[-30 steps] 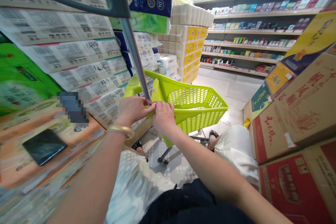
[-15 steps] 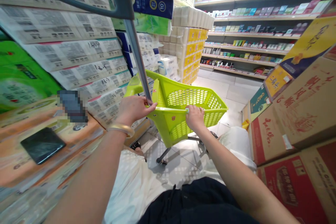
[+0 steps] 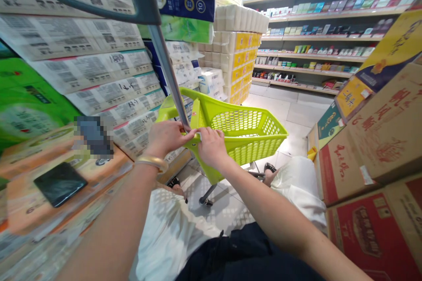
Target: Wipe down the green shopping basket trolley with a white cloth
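Observation:
A lime-green shopping cart (image 3: 249, 149) with a perforated basket stands in front of me, its grey pole rising toward a dark handle (image 3: 145, 0) at upper left. My left hand (image 3: 166, 137), with a gold bangle on the wrist, is closed on the cart's near rim at the foot of the pole. Close beside it, almost touching its thumb, my right hand (image 3: 211, 145) has its fingers curled over the same rim. A small pale spot shows at the right thumb; I cannot make out what it is. Inside the visible part of the basket, I see no goods.
Tissue packs (image 3: 108, 61) are stacked high on the left. A dark phone (image 3: 61, 183) and a blurred-out item (image 3: 95, 136) lie on orange packs. Cardboard boxes (image 3: 379, 140) line the right side. Stocked shelves (image 3: 310, 39) stand at the back, beyond a tiled floor (image 3: 280, 101).
My right hand has slid left along the cart's near rim, up to my left hand. The left hand keeps its place. The view has shifted slightly.

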### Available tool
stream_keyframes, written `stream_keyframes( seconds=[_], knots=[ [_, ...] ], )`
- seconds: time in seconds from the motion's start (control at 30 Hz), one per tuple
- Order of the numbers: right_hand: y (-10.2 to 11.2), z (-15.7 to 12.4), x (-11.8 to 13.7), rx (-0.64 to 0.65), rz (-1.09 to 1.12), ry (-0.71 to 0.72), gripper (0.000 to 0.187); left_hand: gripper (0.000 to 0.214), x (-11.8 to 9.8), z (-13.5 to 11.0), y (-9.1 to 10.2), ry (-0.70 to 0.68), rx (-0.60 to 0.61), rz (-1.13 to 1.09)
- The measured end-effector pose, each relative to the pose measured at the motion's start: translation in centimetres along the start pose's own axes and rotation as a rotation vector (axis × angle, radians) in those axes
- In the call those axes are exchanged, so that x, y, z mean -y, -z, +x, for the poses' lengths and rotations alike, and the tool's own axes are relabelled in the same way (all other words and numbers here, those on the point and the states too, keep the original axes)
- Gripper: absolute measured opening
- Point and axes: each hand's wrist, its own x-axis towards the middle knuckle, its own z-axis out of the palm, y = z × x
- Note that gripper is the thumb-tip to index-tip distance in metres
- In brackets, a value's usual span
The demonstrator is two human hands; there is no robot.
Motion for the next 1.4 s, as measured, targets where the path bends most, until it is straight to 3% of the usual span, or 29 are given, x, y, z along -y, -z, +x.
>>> stream_keyframes(
  seconds=[0.1,0.3,0.4,0.5,0.6,0.8,0.9,1.07,1.3,1.4],
  knots=[
    [-0.2,-0.7,-2.4,-0.009,-0.013,-0.018,0.037,0.07,0.0,0.0,0.0,0.004,-0.002,-0.002],
    [-0.5,-2.4,-9.8,-0.047,-0.113,-0.175,0.036,0.068,0.0,0.0,0.1,0.009,0.017,-0.011],
    [-0.4,-2.9,-11.9,-0.067,-0.154,-0.216,0.036,0.069,0.1,0.1,0.1,-0.003,0.011,-0.013],
    [-0.3,-2.8,-11.5,-0.064,-0.163,-0.272,0.035,0.069,0.1,0.1,0.0,-0.005,0.013,-0.017],
    [-0.3,-2.2,-9.1,-0.042,-0.126,-0.292,0.034,0.069,-0.1,0.1,0.1,0.004,0.026,-0.022],
    [-0.5,-0.6,-2.1,-0.017,0.015,-0.157,0.033,0.068,-0.2,0.0,0.2,0.018,0.031,-0.009],
    [-0.5,-0.4,-0.6,-0.032,0.042,-0.103,0.033,0.069,-0.1,0.1,0.1,0.017,0.025,-0.005],
    [-0.5,-1.0,-3.0,-0.024,0.016,-0.032,0.037,0.069,0.0,0.0,0.2,0.03,0.033,0.007],
    [-0.3,-3.0,-10.8,-0.069,-0.136,-0.176,0.034,0.066,-0.1,-0.1,0.5,0.011,0.035,-0.013],
    [-0.2,-3.5,-13.1,-0.104,-0.166,-0.197,0.034,0.067,-0.2,-0.2,0.4,0.013,0.034,-0.006]
  ],
)
